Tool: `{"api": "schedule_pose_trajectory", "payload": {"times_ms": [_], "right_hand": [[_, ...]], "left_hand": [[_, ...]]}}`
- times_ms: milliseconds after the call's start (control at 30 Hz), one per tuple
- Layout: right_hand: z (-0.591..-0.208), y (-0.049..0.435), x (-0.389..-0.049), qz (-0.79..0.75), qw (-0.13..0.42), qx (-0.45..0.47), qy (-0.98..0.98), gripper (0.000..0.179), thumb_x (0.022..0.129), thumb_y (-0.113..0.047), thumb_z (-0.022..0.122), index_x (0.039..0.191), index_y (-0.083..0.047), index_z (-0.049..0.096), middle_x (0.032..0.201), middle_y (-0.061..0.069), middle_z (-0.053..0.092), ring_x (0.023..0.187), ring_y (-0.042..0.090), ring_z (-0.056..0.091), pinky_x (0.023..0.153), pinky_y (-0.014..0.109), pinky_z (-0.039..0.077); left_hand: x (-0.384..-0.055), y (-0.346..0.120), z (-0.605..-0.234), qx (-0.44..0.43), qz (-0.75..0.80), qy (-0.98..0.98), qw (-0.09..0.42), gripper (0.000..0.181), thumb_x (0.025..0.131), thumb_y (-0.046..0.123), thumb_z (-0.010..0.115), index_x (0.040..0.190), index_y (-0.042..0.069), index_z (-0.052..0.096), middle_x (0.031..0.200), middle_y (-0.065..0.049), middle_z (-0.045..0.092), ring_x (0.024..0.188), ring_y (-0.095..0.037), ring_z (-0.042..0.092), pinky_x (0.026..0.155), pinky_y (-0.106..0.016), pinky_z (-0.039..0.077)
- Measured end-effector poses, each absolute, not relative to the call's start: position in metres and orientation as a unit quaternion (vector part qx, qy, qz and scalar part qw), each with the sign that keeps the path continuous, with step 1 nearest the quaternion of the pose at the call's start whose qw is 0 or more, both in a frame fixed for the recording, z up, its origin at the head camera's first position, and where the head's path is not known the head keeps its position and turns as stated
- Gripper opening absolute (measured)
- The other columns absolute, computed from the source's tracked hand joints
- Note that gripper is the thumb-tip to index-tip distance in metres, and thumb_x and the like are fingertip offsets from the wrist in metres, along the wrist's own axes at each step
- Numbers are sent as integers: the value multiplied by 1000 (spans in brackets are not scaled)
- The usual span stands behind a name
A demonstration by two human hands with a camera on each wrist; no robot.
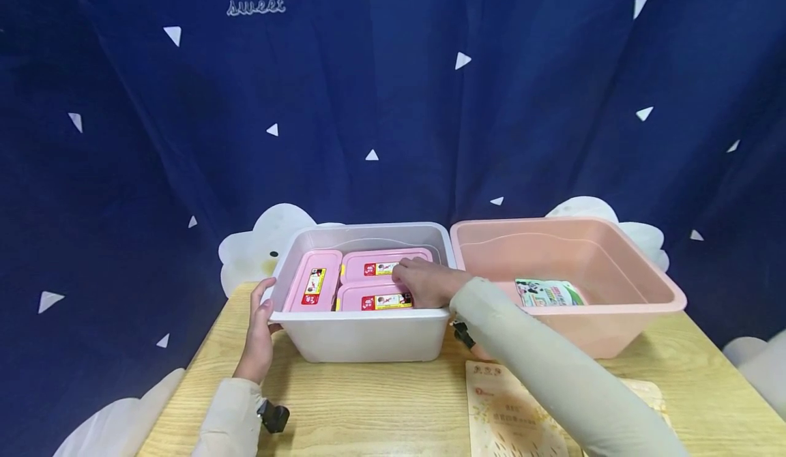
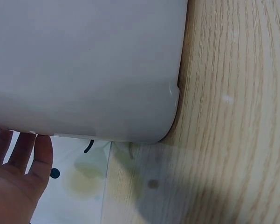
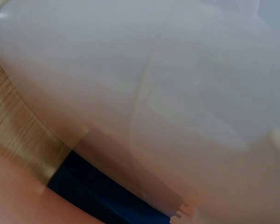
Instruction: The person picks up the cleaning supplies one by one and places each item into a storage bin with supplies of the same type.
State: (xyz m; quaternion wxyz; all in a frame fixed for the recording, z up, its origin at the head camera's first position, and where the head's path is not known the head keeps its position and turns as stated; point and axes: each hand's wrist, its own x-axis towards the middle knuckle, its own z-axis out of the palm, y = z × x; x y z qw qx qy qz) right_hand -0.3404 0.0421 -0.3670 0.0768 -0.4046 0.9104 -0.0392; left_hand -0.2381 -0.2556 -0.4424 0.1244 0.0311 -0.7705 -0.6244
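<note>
A white plastic bin stands on the table with several pink lidded boxes inside. One pink box lies lengthwise along the left wall; a back pink box and a front pink box lie crosswise beside it. My left hand holds the bin's left rim; in the left wrist view its fingers touch the bin's edge. My right hand reaches over the front right corner, its bent fingers on the front box's right end; the thumb is hidden. Mostly bin wall fills the right wrist view.
A peach bin stands right beside the white one, with a colourful printed packet inside. Beige printed sheets lie at the table's front right, partly under my right forearm. A dark blue curtain hangs behind the wooden table.
</note>
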Motion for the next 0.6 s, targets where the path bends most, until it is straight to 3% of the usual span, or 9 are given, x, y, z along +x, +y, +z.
{"api": "schedule_pose_trajectory", "payload": {"times_ms": [267,600], "right_hand": [[-363,41,-339,-47,90,-403,910,46,74,-17,69,117,-13,51,110,0,53,97,14,48,95,31,39],[-362,45,-337,-76,118,-390,910,51,74,-24,72,120,-13,55,112,0,57,100,16,51,97,33,39]], "left_hand": [[-238,-257,-441,37,-624,-771,124,45,97,38,11,141,30,15,140,-5,29,109,-14,42,81,-26,38],[-236,-255,-443,36,-624,-771,126,46,97,37,12,141,28,16,139,-7,29,106,-12,43,79,-27,38]]}}
